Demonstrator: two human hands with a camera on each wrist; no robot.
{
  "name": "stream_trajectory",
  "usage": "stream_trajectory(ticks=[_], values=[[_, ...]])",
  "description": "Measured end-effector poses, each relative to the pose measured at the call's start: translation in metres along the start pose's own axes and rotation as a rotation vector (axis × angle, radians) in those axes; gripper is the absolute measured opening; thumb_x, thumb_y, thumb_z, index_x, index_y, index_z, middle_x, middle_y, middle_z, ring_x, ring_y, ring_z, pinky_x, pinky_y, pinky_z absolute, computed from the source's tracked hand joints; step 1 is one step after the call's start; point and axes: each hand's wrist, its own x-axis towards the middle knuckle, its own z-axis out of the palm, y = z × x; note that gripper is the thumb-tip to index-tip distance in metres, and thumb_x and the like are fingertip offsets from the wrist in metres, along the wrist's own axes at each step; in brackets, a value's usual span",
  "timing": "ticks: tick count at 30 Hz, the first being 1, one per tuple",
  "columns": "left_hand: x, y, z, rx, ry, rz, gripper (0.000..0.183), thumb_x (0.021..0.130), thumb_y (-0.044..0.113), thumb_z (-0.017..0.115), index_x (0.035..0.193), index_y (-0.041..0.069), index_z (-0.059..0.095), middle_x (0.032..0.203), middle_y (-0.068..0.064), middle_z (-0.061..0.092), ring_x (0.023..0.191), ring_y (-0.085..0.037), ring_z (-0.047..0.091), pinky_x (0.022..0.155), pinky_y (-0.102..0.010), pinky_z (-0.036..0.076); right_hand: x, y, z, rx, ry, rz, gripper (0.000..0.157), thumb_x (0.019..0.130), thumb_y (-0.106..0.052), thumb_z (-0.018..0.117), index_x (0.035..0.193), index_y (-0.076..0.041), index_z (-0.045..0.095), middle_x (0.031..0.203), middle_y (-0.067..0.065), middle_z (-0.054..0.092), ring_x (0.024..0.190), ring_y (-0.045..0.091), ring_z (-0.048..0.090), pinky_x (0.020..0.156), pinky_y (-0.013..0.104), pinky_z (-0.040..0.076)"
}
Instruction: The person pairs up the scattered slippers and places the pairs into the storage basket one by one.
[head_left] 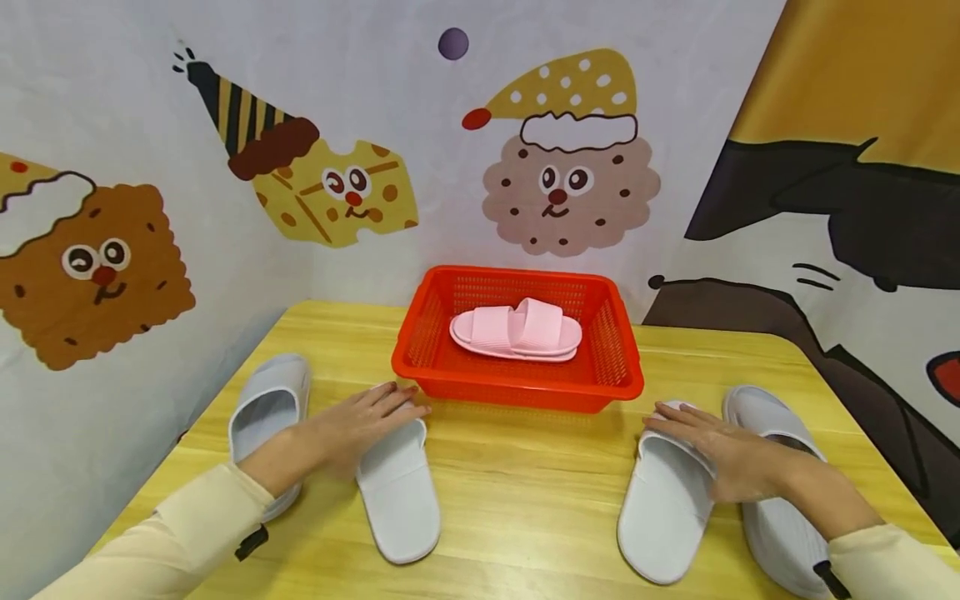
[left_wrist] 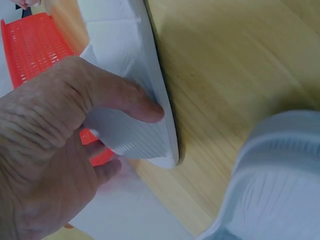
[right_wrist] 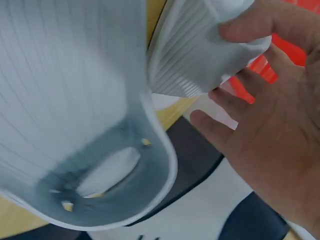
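Observation:
My left hand lies across the strap of a light grey slide slipper on the table. In the left wrist view, its thumb presses one side of the ribbed strap, with fingers at the other side. My right hand holds the strap of a matching grey slipper, thumb on top and fingers along the toe side in the right wrist view. Outside my left hand stands a darker grey closed-toe slipper; another such slipper is beside my right hand, partly covered by my forearm.
A red plastic basket stands at the back middle of the wooden table, with pink slippers inside. A cloth backdrop with cartoon figures closes off the back and sides.

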Motion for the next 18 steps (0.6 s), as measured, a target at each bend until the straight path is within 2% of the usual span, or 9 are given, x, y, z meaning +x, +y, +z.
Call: stream_trajectory(ticks=[3,6,12,14,16,18], values=[[0.003,0.0,0.002,0.05,0.011,0.015,0.122,0.05,0.004,0.096,0.154,0.009,0.032,0.157,-0.022,0.033,0.143,-0.047,0.03,0.115,-0.055,0.028,-0.001,-0.003,0.001,-0.085,-0.023,-0.007,0.11,0.058,0.008,0.087,0.155,-0.017,0.042,0.159,0.021,0.034,0.141,0.053,0.029,0.101,0.075,0.031],[0.002,0.001,0.004,0.087,0.031,0.035,0.122,0.05,0.003,0.096,0.154,0.007,0.032,0.157,-0.024,0.032,0.143,-0.046,0.03,0.116,-0.053,0.027,-0.002,-0.004,0.003,-0.145,-0.009,0.0,0.113,0.057,0.006,0.092,0.155,-0.017,0.041,0.159,0.02,0.034,0.141,0.052,0.03,0.104,0.073,0.03],[0.001,0.001,0.004,0.116,0.041,0.041,0.12,0.051,0.003,0.096,0.153,0.006,0.033,0.155,-0.024,0.034,0.143,-0.047,0.03,0.116,-0.053,0.027,-0.003,-0.004,0.009,-0.237,0.093,-0.017,0.114,0.055,0.029,0.074,0.154,-0.018,0.045,0.157,0.016,0.041,0.139,0.048,0.037,0.105,0.07,0.032],[0.0,0.001,0.005,0.109,0.055,0.046,0.12,0.049,0.002,0.095,0.153,0.007,0.034,0.155,-0.023,0.035,0.142,-0.047,0.031,0.116,-0.053,0.028,-0.003,-0.005,0.011,-0.252,0.121,-0.029,0.113,0.054,0.03,0.073,0.153,-0.018,0.047,0.155,0.015,0.043,0.138,0.047,0.04,0.104,0.069,0.034],[-0.001,0.0,0.006,0.09,0.069,0.05,0.12,0.048,0.0,0.095,0.152,0.007,0.035,0.154,-0.022,0.035,0.142,-0.048,0.031,0.115,-0.053,0.029,-0.002,-0.005,0.012,-0.252,0.137,-0.055,0.105,0.058,0.017,0.084,0.151,-0.016,0.049,0.153,0.016,0.046,0.136,0.048,0.042,0.101,0.07,0.037],[-0.001,0.0,0.006,0.068,0.086,0.059,0.12,0.047,-0.001,0.094,0.151,0.006,0.036,0.154,-0.023,0.035,0.141,-0.049,0.031,0.115,-0.054,0.03,-0.002,-0.007,0.014,-0.245,0.154,-0.086,0.097,0.062,-0.006,0.094,0.149,-0.015,0.051,0.15,0.017,0.048,0.133,0.048,0.044,0.098,0.07,0.041]])
